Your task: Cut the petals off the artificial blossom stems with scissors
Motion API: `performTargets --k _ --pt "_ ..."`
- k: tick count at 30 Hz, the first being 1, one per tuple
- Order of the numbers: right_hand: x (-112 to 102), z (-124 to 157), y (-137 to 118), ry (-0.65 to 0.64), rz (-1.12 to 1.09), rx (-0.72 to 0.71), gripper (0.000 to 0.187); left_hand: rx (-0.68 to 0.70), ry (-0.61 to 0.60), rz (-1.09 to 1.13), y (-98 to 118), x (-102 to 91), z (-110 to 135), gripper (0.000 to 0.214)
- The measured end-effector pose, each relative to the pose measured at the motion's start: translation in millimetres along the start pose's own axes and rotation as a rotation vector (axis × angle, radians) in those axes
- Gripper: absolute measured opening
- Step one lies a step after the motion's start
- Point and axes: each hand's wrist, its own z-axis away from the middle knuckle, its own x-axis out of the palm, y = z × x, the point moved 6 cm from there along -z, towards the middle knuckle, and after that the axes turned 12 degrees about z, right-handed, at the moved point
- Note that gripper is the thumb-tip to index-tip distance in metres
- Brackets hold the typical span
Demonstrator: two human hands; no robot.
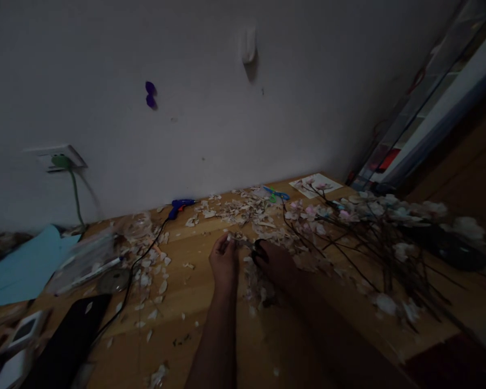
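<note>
My left hand (223,257) is closed in a pinch around a small pale scrap (229,237), perhaps a petal; its exact kind is too small to tell. Just to its right, my right hand (278,261) grips black-handled scissors (260,250). The blades point left toward the pinched scrap, and whether they touch it I cannot tell. Under and behind both hands lies a spread of pale cut scraps (247,210). Petal-like pieces (146,275) are scattered to the left of my left hand.
A blue glue gun (179,207) with a black cord lies near the wall. Blue scissors (276,193) rest behind the scraps. Flower branches (372,237) cover the right side. At left are light-blue sheets (28,265), a clear bag (85,262) and a black slab (68,340).
</note>
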Motion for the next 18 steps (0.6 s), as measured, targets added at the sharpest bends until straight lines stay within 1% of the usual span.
performTargets --k 5,10,15,18 --pt "-0.7 0.2 1.7 -0.001 -0.044 0.034 0.017 -0.016 0.003 0.040 2.6 1.4 1.1 0.048" --pt "-1.1 0.6 4.7 0.027 -0.078 0.069 0.018 -0.027 -0.041 0.070 1.7 5.1 1.5 0.048" --pt "0.1 0.9 3.7 0.016 -0.073 0.036 0.019 -0.042 -0.011 0.108 -1.7 1.7 0.5 0.047" --pt "1.0 0.0 2.8 0.006 -0.084 0.015 0.022 -0.040 -0.014 0.092 -1.9 1.5 0.7 0.047"
